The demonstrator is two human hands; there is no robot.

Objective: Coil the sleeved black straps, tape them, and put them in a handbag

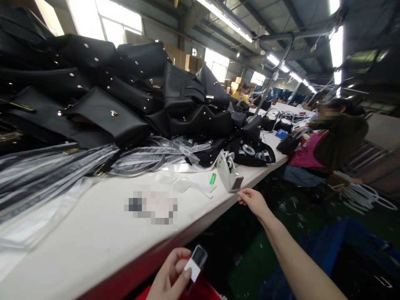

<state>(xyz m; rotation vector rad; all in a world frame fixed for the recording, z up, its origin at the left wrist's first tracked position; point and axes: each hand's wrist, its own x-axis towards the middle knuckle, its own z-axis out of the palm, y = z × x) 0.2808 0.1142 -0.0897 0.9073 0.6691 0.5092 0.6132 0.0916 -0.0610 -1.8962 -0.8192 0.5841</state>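
My left hand (175, 271), low in the view, is closed on a small packet (195, 263) with a dark upper part and a white lower part. Farther right, my right hand (249, 199) has its fingers pinched together at the table's edge, beside a grey-white dispenser (226, 171). Whatever lies between those fingertips is too small to make out. A brown piece (237, 183) shows at the dispenser's front. The green packet (213, 178) lies just left of the dispenser on the white table (103, 233).
Black bags (125, 108) are piled along the back, with clear plastic wrap (62, 171) in front. An open black bag (254, 154) holds rolled items. A person in pink (308, 152) sits at the right. A blue container (312, 258) stands below the table, lower right.
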